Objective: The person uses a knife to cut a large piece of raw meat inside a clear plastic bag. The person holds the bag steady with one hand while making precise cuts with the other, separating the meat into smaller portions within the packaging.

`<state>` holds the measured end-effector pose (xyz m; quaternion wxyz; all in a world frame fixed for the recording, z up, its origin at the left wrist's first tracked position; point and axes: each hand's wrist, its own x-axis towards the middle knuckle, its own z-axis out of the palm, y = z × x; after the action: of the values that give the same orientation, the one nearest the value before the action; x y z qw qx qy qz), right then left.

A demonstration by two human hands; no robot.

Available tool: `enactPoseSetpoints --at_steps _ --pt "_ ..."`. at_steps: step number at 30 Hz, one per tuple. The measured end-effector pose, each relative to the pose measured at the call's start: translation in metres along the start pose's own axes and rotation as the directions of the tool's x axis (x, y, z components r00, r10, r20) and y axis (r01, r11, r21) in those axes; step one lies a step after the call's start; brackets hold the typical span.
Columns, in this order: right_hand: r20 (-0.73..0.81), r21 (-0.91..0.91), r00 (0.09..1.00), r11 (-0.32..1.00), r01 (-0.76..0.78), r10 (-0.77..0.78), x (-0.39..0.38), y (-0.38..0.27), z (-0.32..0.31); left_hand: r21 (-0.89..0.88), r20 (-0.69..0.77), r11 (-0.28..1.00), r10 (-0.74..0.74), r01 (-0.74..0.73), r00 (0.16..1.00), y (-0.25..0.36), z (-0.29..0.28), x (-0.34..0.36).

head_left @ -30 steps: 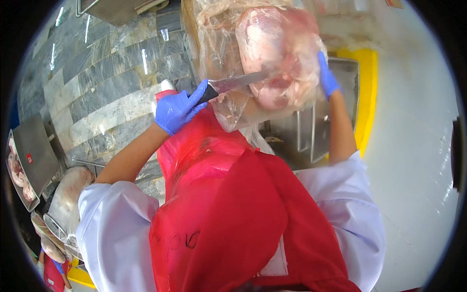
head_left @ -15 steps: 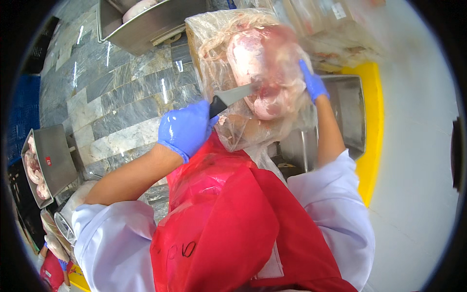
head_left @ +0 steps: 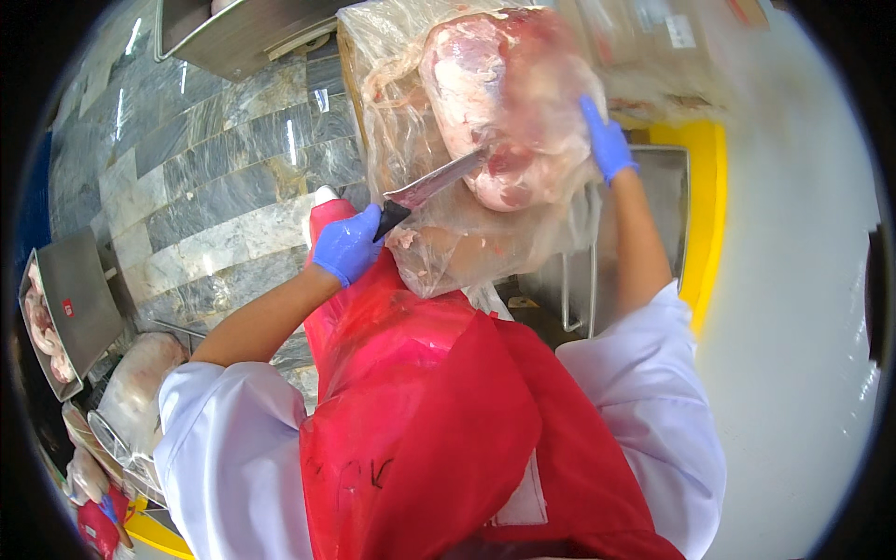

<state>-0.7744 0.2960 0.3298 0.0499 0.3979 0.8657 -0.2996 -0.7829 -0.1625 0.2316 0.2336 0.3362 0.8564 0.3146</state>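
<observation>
My left hand [head_left: 347, 241], in a blue glove, is closed on the black handle of a knife [head_left: 435, 181] whose blade reaches into the lower left of a large pink raw meat piece [head_left: 476, 89]. The meat lies on crumpled clear plastic [head_left: 467, 254] over a brown board or box. My right hand [head_left: 605, 138], also gloved, lies against the meat's right side with fingers stretched out. Part of the meat is blurred.
Steel tubs stand at top left [head_left: 215, 42] and left [head_left: 79, 294], near bagged meat [head_left: 131, 383]. A steel container [head_left: 658, 224] sits inside a yellow one [head_left: 705, 215] by the grey surface [head_left: 784, 392]. A co-worker's gloved hand [head_left: 107, 509] shows bottom left.
The meat now appears further left in the picture. The knife, still in my left hand, has shifted slightly and its blade stays at the meat's lower part. My right hand remains on the right side.
</observation>
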Motion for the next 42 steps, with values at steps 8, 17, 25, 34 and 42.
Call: enactPoseSetpoints --at_steps 8,17,25,34,42 --pt "0.112 0.013 0.994 1.0 -0.01 0.008 0.056 0.013 -0.003 0.01 0.174 0.998 -0.065 0.064 0.983 0.013 -0.05 0.021" --pt "-0.122 -0.059 0.991 0.997 0.044 -0.05 0.031 0.036 0.014 0.052 0.272 0.997 0.046 -0.062 0.961 -0.031 -0.094 0.062" --pt "-0.211 0.001 0.969 0.991 -0.134 0.131 -0.027 -0.012 0.017 -0.244 0.387 0.959 0.232 -0.143 0.893 -0.067 -0.103 0.086" --pt "-0.788 -0.153 0.611 0.986 -0.073 -0.077 -0.087 -0.042 0.047 -0.153 0.416 0.976 0.205 -0.154 0.886 -0.063 -0.136 0.085" --pt "-0.453 -0.676 0.672 0.717 0.17 -0.586 -0.169 -0.095 0.081 -0.06 0.434 0.971 0.233 -0.23 0.87 -0.02 -0.179 0.078"
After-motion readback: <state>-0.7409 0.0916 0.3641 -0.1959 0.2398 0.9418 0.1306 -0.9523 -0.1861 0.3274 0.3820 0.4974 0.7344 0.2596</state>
